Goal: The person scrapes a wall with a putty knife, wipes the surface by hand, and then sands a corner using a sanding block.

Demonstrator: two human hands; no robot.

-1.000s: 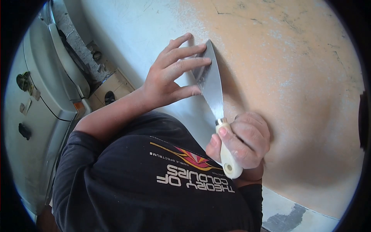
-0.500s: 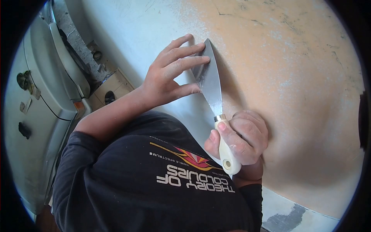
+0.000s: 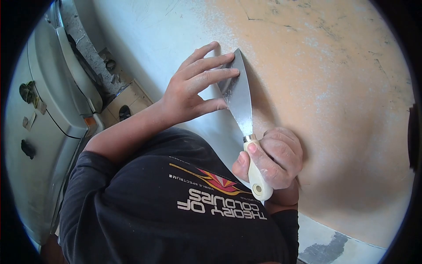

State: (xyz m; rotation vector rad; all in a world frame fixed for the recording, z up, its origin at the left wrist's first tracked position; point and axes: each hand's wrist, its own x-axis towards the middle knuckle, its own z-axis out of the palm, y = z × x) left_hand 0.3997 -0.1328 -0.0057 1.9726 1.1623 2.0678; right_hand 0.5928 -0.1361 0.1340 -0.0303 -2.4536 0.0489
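Note:
My right hand (image 3: 281, 156) is wrapped round the cream handle of a putty knife (image 3: 241, 99), thumb laid along the grip. The wide metal blade points up, its tip close to a wall (image 3: 307, 88) that is white at left and bare tan at right. Spread and stretched out, the fingers of my left hand (image 3: 191, 90) rest two fingertips on the upper part of the blade. The left thumb touches or almost touches the blade's left edge. Pale dust marks both hands, and what the right palm hides cannot be seen.
A light-coloured vehicle (image 3: 52, 119) with several leaves on it stands at left. Beside it are rubble (image 3: 88, 48), floor tiles (image 3: 132, 94) and a dark sandal or shoe (image 3: 125, 113). A grey patch (image 3: 325, 250) shows on a white surface at lower right.
The putty knife and my right hand have shifted slightly downward. My left hand's fingers have moved down a little too, still touching the blade.

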